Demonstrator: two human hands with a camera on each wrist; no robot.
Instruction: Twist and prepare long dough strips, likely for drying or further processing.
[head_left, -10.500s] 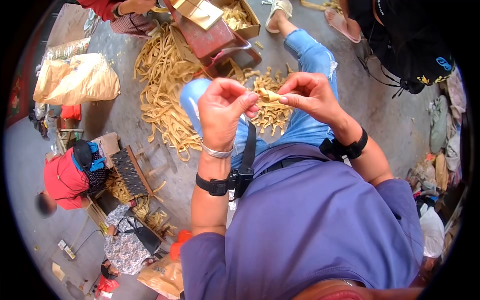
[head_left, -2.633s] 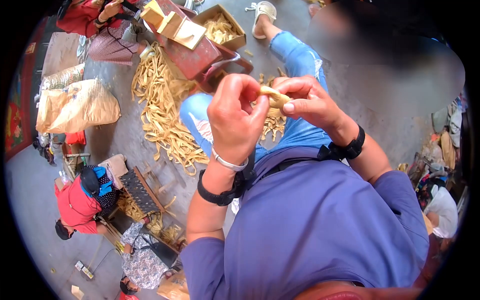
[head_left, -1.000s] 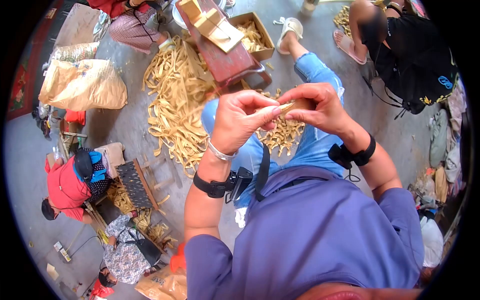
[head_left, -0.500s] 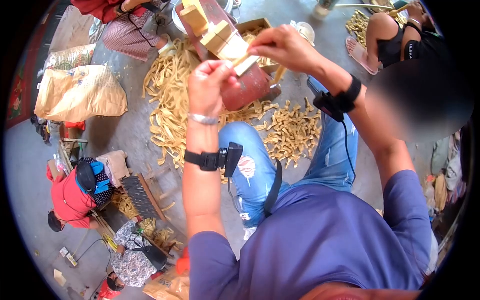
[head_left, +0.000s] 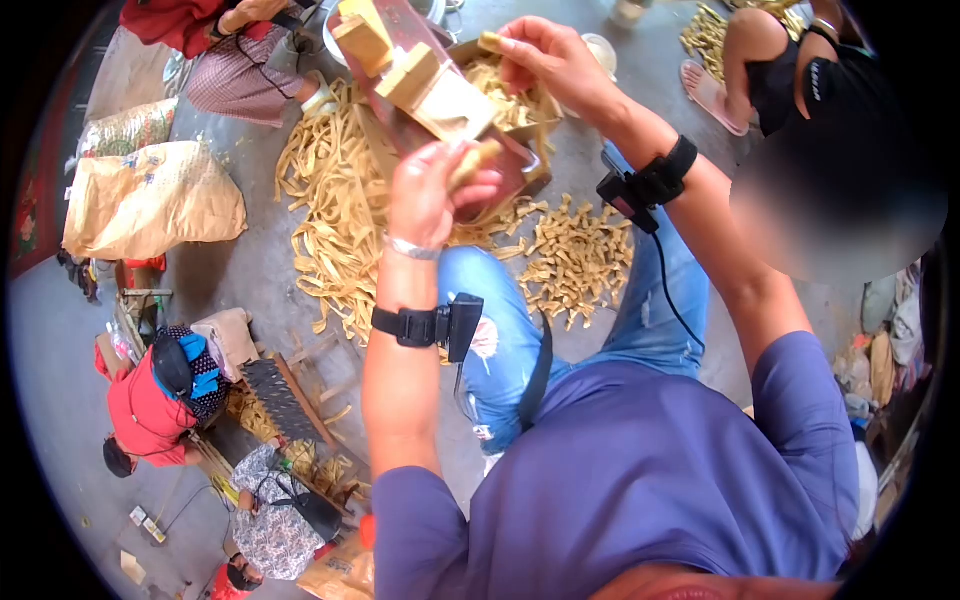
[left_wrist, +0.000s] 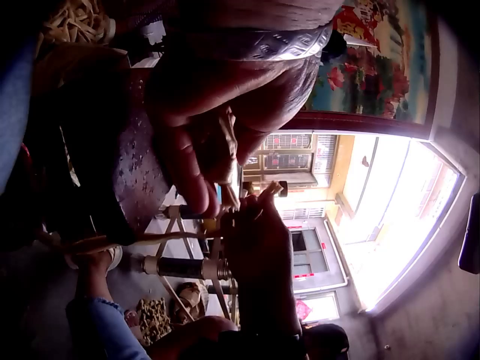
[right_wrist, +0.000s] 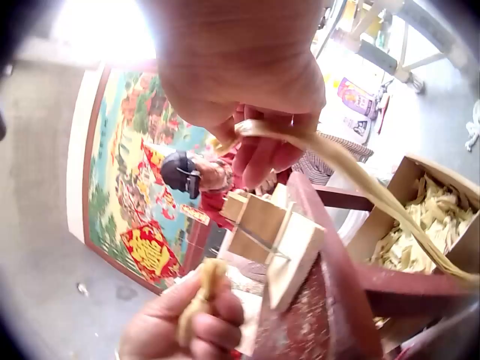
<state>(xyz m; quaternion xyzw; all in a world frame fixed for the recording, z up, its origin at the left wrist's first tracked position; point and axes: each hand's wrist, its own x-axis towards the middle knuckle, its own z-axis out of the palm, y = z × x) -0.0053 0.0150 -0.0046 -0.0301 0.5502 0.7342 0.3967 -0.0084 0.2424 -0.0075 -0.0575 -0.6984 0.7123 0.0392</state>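
A short, knotted tan strip point(head_left: 474, 163) is pinched between the thumb and fingers of my left hand point(head_left: 424, 196), just in front of the wooden block point(head_left: 440, 95). The right wrist view shows the knot point(right_wrist: 201, 300) with both ends sticking out short. My right hand point(head_left: 562, 66), farther forward and to the right, pinches one end of a long tan strip point(right_wrist: 375, 196). That strip trails down past the scrap box. A thin blade-like bar crosses the block's top point(right_wrist: 259, 241), and the block sits on the red bench point(right_wrist: 296, 330).
Tan scraps fill a cardboard box point(right_wrist: 431, 169) beside the bench. A heap of long strips point(head_left: 335, 200) and a pile of short knotted pieces point(head_left: 580, 255) lie on the floor. Other people sit nearby; a paper sack point(head_left: 155, 195) stands at left.
Both hands moved forward from above the lap to the wooden block. They have since parted, the left with a short knotted piece, the right farther off with the long strip.
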